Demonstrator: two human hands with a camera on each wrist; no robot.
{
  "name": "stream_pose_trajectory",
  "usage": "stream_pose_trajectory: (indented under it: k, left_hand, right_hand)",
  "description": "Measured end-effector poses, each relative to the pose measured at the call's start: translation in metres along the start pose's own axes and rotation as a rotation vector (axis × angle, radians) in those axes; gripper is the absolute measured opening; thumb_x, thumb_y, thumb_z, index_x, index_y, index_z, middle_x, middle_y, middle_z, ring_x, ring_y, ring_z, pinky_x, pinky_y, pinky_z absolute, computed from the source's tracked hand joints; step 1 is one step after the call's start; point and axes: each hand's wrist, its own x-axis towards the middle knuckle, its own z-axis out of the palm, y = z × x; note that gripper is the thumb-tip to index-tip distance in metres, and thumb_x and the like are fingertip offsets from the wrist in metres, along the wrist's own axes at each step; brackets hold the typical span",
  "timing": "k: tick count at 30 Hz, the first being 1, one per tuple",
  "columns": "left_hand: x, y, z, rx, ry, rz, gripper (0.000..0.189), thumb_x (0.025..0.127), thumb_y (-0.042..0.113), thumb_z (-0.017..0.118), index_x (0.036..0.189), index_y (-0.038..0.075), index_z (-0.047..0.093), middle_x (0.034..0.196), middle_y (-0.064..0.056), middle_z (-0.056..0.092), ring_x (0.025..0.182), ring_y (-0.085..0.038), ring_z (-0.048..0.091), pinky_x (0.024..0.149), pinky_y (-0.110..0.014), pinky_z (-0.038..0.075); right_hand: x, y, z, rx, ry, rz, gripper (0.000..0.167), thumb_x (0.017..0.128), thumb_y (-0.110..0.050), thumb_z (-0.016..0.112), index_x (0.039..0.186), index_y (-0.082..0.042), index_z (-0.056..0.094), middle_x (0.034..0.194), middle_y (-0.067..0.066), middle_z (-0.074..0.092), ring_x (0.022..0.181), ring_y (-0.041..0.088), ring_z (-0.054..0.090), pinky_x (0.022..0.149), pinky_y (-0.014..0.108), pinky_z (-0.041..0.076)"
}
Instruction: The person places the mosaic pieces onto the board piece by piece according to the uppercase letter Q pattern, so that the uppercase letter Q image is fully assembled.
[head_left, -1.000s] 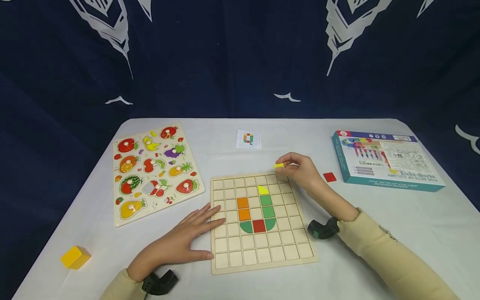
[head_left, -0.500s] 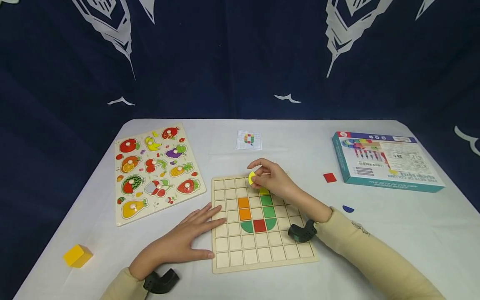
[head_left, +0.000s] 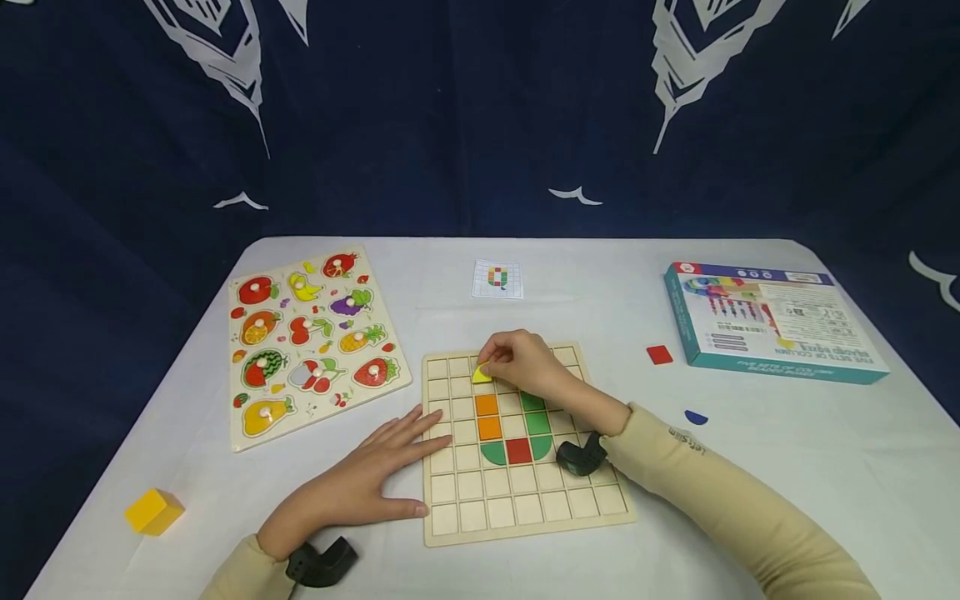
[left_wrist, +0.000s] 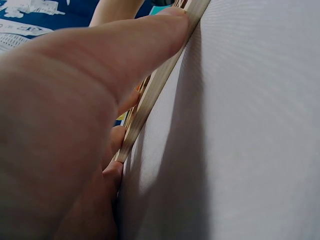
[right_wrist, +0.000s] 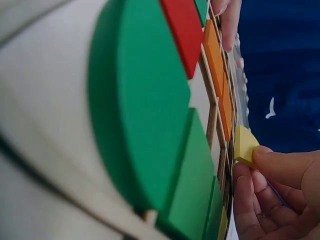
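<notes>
My right hand pinches a yellow quarter-round tile between thumb and fingers, low over the upper part of a wooden grid board. In the right wrist view the yellow tile stands slightly tilted at the board's surface. Just below it lie two orange tiles. A red square tile sits between green quarter-round tiles, with green squares going up the right side. My left hand lies with fingers spread, fingertips on the board's left edge; its thumb presses the edge too.
A fruit peg puzzle lies at the left, with a yellow block nearer the front. Behind the board is a small pattern card. Rightward are a loose red tile, a blue half-round tile and a flat box.
With the yellow tile, my right hand has moved left from beyond the board's far right corner and down to the upper grid. The left hand stays in place. The blue tile has come into view.
</notes>
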Motion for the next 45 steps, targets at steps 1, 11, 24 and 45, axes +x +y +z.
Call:
stream_pose_trajectory:
  k: [1,11,24,45]
  left_hand:
    - [0.000,0.000,0.000,-0.001,0.002,0.002,0.075,0.080,0.048,0.068,0.144,0.023,0.039,0.155,0.000,0.015,0.140,-0.024,0.003,0.107,-0.054,0.009]
    - [0.001,0.000,0.000,-0.001,-0.010,-0.010,0.075,0.080,0.047,0.069,0.145,0.024,0.038,0.155,0.004,0.013,0.140,-0.020,0.001,0.108,-0.051,0.009]
    - [0.001,0.000,0.002,-0.016,-0.003,-0.011,0.075,0.079,0.046,0.070,0.144,0.024,0.039,0.155,0.004,0.014,0.140,-0.020,0.001,0.108,-0.051,0.009]
    - [-0.001,0.000,0.002,-0.014,0.003,-0.017,0.076,0.078,0.049,0.069,0.144,0.026,0.039,0.155,0.004,0.014,0.140,-0.021,0.003,0.107,-0.052,0.011]
  right_hand:
    - [0.001,0.000,0.000,-0.012,0.000,-0.007,0.006,0.082,-0.001,0.069,0.080,-0.007,0.068,0.072,-0.002,0.060,0.066,0.014,0.054,0.062,0.027,0.047]
    - [-0.003,0.000,0.000,-0.142,-0.051,-0.091,0.008,0.082,-0.003,0.070,0.077,-0.009,0.067,0.067,-0.006,0.057,0.060,0.011,0.049,0.058,0.026,0.044]
    - [-0.010,-0.003,-0.007,-0.166,-0.008,-0.109,0.005,0.083,-0.006,0.069,0.079,-0.009,0.069,0.073,-0.006,0.057,0.065,0.012,0.049,0.061,0.026,0.044]
    - [-0.105,0.048,-0.092,-0.046,0.424,0.255,0.031,0.094,-0.009,0.056,0.122,0.003,0.056,0.124,0.024,0.050,0.107,0.036,0.047,0.084,0.046,0.040]
